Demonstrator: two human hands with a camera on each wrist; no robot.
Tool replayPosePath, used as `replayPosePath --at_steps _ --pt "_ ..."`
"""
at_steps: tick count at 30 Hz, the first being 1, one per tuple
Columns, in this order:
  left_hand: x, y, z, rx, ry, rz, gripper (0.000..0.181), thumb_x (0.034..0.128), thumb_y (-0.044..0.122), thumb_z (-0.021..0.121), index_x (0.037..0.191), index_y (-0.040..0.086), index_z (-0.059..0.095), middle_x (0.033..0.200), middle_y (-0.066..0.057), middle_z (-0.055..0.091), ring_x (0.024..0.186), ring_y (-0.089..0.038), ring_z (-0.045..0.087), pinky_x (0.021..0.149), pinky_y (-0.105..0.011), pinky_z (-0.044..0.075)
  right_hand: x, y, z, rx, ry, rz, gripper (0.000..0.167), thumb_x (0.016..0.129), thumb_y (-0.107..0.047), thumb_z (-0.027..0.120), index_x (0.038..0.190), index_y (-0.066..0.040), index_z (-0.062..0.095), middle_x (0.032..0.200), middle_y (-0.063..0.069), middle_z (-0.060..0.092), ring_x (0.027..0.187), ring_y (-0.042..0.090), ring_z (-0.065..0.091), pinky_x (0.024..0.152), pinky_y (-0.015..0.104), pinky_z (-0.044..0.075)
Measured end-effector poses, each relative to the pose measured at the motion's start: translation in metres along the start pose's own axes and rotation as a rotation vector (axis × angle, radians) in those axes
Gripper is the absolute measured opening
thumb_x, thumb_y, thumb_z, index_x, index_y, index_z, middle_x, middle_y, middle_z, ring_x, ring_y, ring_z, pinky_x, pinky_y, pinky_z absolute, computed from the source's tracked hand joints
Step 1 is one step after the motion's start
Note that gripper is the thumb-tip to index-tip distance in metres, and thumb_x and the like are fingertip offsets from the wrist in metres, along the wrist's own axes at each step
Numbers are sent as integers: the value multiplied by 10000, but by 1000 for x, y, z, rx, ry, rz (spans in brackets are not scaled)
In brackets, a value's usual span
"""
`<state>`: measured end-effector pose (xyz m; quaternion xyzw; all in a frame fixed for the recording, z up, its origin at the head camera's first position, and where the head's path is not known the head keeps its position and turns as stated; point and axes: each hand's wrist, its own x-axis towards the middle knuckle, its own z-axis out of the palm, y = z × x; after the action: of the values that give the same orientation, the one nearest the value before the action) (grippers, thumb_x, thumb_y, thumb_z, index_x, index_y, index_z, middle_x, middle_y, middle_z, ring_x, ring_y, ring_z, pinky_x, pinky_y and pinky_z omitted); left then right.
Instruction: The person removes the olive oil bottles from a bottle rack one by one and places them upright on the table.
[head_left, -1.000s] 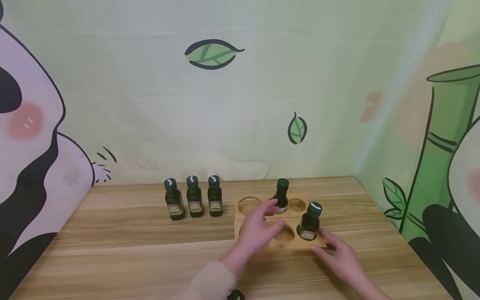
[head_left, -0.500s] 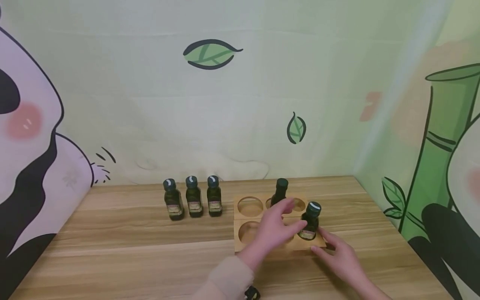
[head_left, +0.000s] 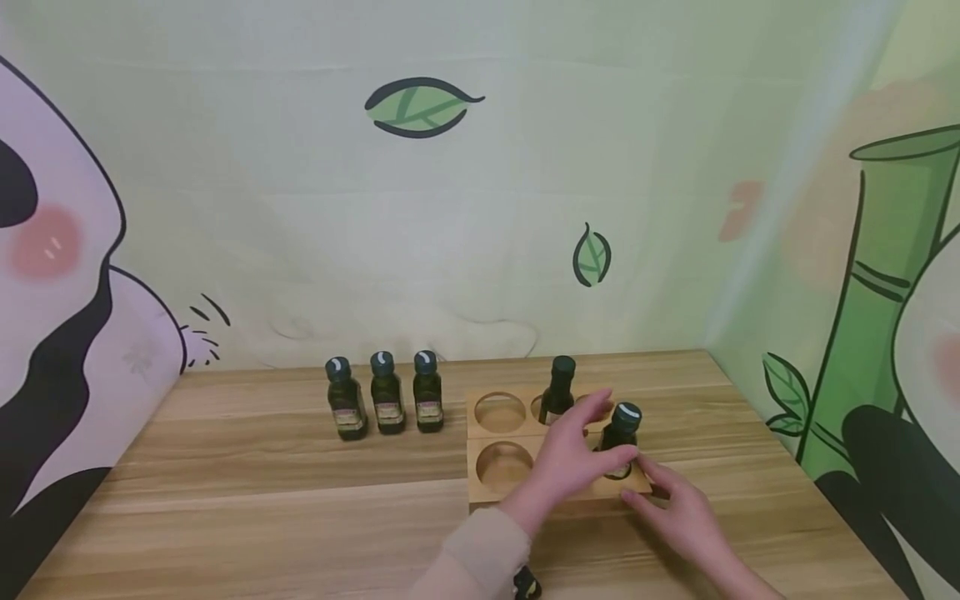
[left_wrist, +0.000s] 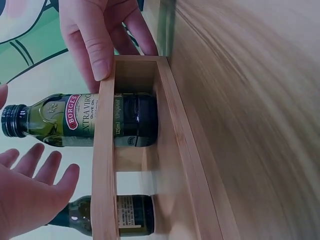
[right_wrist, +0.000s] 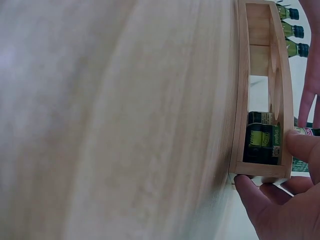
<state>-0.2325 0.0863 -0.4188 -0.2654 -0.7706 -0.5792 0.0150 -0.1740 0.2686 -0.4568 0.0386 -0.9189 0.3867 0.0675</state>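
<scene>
Pale wood forms the rack (head_left: 487, 438), a low open-sided frame with two rows of round holes in its top, standing right of the middle on the surface (head_left: 300, 533). Upright in the near row's right-hand hole is the front bottle (head_left: 621, 429), green glass with a dark cap and a BORGES label (left_wrist: 73, 112). Just beside it, the right grip (head_left: 678, 510) pinches the rack's right end, thumb on the top board. The left grip (head_left: 566, 458) is spread about the front bottle; the left wrist view shows space between the fingertips and the glass. The back bottle (head_left: 558, 396) stands in the far row's middle hole. From the head view, the left grip stands in the way, covering the near row's middle hole. Below its pale sleeve (head_left: 480, 554) pokes a small dark thing (head_left: 528, 583), too hidden to name. Well to the left, three bottles (head_left: 387, 404) stand upright in a row, apart from one another. Streaked wood grain covers the surface, which ends at a pale green wall (head_left: 300, 167) with a panda (head_left: 67, 167), leaves (head_left: 422, 108) and bamboo (head_left: 870, 333) drawn on it
</scene>
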Motion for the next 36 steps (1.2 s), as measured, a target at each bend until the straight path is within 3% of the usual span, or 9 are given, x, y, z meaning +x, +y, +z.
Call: replayPosePath --at_steps 4,11,23,36 --pt "2 -1 3 -38 11 -16 712 851 276 805 1475 211 471 1338 28 603 1244 -155 541 1010 -331 451 0 -2 -1 -3 -10 3 590 918 -188 727 1408 44 495 1383 260 529 1220 407 548 931 460 520" --pt "4 1 8 -56 26 27 643 852 209 805 1432 166 530 1224 7 660 1182 -156 583 1009 -351 460 1 -2 -1 -3 -3 -11 572 916 -161 727 1397 55 502 1382 253 532 1235 401 538 933 460 518" --pt "9 -2 12 -170 84 -4 438 871 98 770 1292 163 666 1101 43 688 1020 -46 620 904 -286 518 1 -1 1 3 14 -20 565 907 -166 736 1380 61 526 1357 268 549 1196 407 567 919 456 525" --pt "8 -1 10 -214 117 18 397 864 51 765 1248 119 690 1102 6 693 1006 -62 627 875 -258 530 0 -1 1 5 23 -16 569 904 -172 742 1372 70 528 1351 285 545 1172 414 582 919 458 525"
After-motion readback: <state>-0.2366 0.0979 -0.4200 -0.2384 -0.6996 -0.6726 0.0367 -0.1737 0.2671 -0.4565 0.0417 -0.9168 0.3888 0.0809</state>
